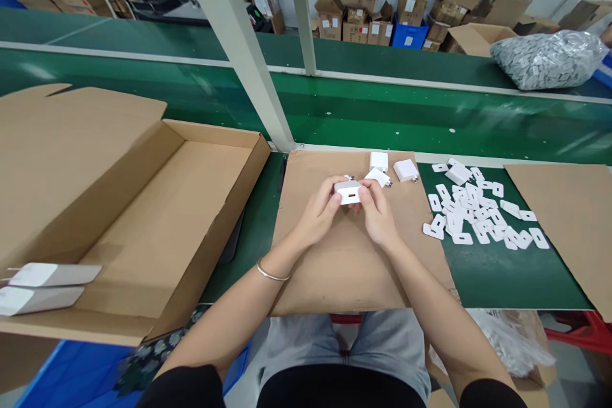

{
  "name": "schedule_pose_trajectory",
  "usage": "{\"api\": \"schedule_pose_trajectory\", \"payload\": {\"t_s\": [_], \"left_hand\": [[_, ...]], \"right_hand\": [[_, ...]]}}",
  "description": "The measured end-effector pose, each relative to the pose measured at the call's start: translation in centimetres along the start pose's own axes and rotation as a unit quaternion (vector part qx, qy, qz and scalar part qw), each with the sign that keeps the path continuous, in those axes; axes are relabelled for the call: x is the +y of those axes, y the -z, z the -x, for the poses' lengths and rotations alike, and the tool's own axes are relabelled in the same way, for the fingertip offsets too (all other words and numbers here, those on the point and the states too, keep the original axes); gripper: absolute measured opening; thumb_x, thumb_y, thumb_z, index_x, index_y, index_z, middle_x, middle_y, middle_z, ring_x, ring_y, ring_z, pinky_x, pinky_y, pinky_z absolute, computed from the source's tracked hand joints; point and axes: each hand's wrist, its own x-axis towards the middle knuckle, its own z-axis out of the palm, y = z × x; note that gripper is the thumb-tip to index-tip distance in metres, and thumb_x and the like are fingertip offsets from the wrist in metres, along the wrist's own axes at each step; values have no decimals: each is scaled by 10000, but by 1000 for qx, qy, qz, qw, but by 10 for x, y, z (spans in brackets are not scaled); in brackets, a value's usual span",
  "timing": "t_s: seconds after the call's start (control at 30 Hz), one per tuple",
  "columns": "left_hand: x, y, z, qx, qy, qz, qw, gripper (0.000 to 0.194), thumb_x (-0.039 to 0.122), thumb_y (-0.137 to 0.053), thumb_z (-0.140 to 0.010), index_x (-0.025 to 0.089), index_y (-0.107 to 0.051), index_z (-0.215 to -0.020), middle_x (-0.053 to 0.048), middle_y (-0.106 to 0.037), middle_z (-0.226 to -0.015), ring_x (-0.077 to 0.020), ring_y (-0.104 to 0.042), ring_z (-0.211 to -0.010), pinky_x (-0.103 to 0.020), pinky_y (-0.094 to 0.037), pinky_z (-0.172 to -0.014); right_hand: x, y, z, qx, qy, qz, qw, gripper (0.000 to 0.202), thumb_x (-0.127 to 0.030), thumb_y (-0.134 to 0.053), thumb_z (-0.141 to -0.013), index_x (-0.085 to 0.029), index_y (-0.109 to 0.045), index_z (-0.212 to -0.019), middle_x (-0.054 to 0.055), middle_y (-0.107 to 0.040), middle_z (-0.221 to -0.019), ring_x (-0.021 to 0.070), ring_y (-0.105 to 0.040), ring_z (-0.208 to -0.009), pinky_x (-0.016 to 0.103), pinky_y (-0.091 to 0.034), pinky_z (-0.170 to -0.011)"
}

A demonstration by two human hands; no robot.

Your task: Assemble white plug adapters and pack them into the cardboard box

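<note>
Between both hands, above the cardboard sheet (329, 280), is a white charger plug (349, 194), its face with a red-brown port turned toward me. My left hand (319, 211) grips its left side with thumb and fingers. On the right side, my right hand (377, 211) pinches it in the same way. Just beyond the hands lie a few more white chargers (406, 170), some with their metal prongs showing. To the right, a loose pile of small white plastic face plates (471, 207) with slots covers part of the green surface, and one charger (459, 173) rests at its far edge.
An open cardboard box (157, 204) on the left holds two white chargers (52, 274) in its near corner. A white metal post (239, 44) rises behind the work surface. Farther back are a green conveyor (406, 115) and a clear bag of small parts (547, 60).
</note>
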Motion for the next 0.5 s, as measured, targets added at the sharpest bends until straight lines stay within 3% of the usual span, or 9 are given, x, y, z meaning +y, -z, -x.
{"api": "schedule_pose_trajectory", "payload": {"t_s": [0.2,0.37,0.5], "left_hand": [[2,-4,-1,-10,-19,20,1000,474,542,-411,-1046,191,-638,-1270,-134,-669,-1321,-249,-640,-1180,-376,-503,-1002],[5,-4,-3,-10,-32,30,999,465,531,-449,-1038,195,-703,-1236,-124,-715,-1295,-259,-656,-1201,-403,-496,-1057],[7,-4,-2,12,-49,44,998,458,535,-472,-1029,202,-741,-1191,-120,-742,-1253,-266,-673,-1188,-411,-503,-1050]], "right_hand": [[-1,0,1,-8,-14,5,1000,443,-697,-507,-948,-263,-466,-1025,-27,-589,-768,164,-555,-665,322,-448,-643],[-2,1,2,-16,0,59,998,395,-615,-429,-1009,-240,-540,-1068,-6,-568,-810,181,-557,-776,322,-428,-713],[-2,8,1,15,19,122,992,341,-591,-536,-972,-252,-500,-958,-20,-518,-810,168,-486,-762,306,-382,-704]]}}
